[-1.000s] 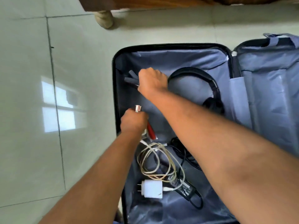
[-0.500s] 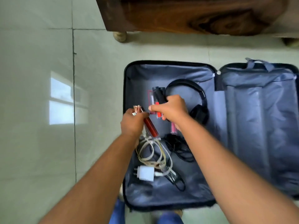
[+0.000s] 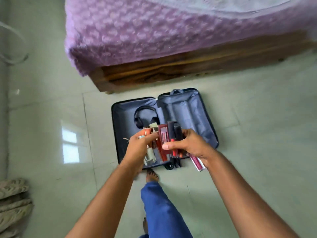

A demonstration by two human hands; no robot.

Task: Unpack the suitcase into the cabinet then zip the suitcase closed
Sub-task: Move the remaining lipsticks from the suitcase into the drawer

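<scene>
Grey lining covers both halves of the suitcase [image 3: 188,114], which lies flat open on the pale tiled floor [image 3: 257,134], just near of the wooden bed frame [image 3: 171,69] with its purple bedspread [image 3: 154,28]. I can read no brand, label or writing on anything; the small packages are too blurred for that. The case has a dark rim and a handle at its far edge. Black headphones [image 3: 145,115] rest in the far part of its left half, and the right half shows only lining.

My hands are raised between me and the case. My left hand [image 3: 139,145] has its fingers curled round a bunch of small cosmetic items [image 3: 151,133], pale and orange ones among them, with something thin sticking out to the left. My right hand [image 3: 190,145] grips a cluster of lipstick tubes [image 3: 173,134], red and black, with a dark red package beside them and a pink tube [image 3: 197,162] poking out below my palm. The two hands are just beside each other, their loads touching.

My bare foot [image 3: 151,175] stands at the case's near edge, with my blue trouser leg [image 3: 163,208] below it. A folded patterned cloth [image 3: 13,203] lies at the near left.
</scene>
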